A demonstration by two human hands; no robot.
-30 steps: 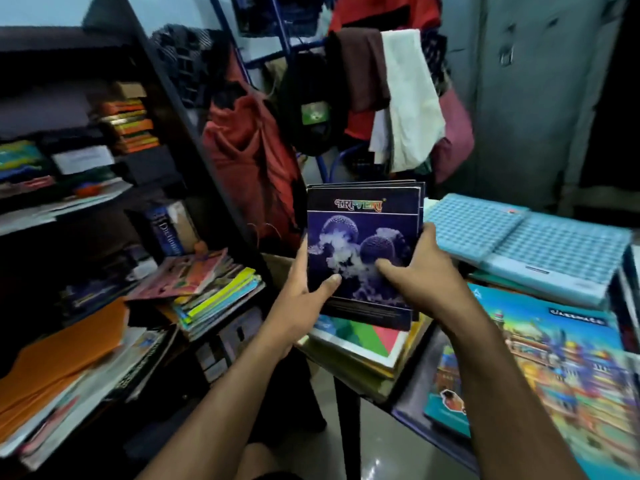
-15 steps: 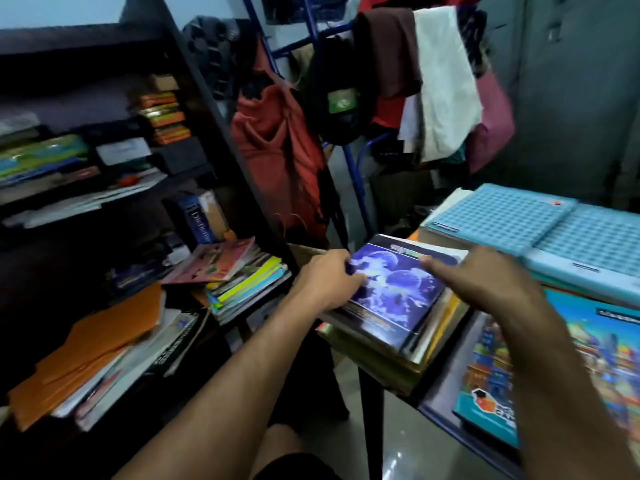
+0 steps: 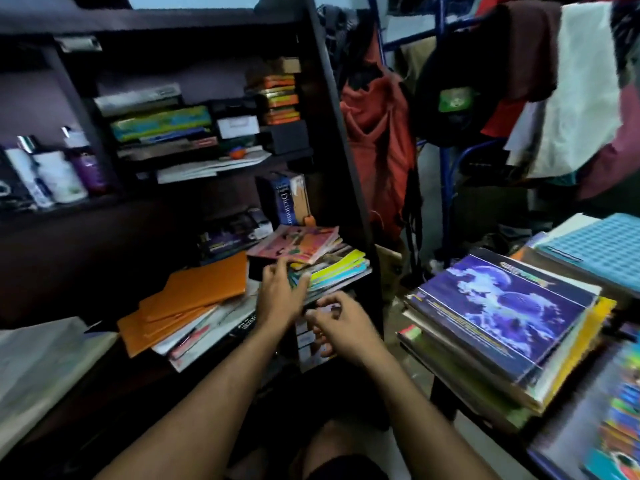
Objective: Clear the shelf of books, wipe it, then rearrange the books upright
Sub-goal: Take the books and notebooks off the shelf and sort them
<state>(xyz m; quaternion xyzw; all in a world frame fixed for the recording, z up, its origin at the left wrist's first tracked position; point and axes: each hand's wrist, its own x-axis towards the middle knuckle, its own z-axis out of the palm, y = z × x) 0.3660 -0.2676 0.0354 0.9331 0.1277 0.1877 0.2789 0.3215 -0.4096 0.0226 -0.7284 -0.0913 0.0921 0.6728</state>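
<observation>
Dark wooden shelving [image 3: 332,140] fills the left of a cluttered room, with clothes hanging on a blue rack [image 3: 446,174] behind. At the shelving's left edge, one compartment holds white and purple bottles [image 3: 59,174]. Beside it, the upper compartment holds flat stacked books [image 3: 162,124] and a small orange pile [image 3: 280,98]. On the lower shelf, orange folders [image 3: 194,299] lie slumped at the left, a dictionary [image 3: 285,199] stands upright at the back, and a stack of bright books [image 3: 325,268] topped by a pink one [image 3: 298,244] sits at the right front corner.

The left hand [image 3: 280,296] reaches into this shelf, fingers spread and lightly bent against the stack's near edge; whether it grips a book I cannot tell. The right hand [image 3: 341,323] hovers just beside it at the shelf's front edge, fingers loosely curled with nothing in them.

On the right, a table [image 3: 441,400] carries a tall pile of books, a purple jellyfish cover [image 3: 502,313] on top, and blue checked books [image 3: 602,251] at its far edge.
</observation>
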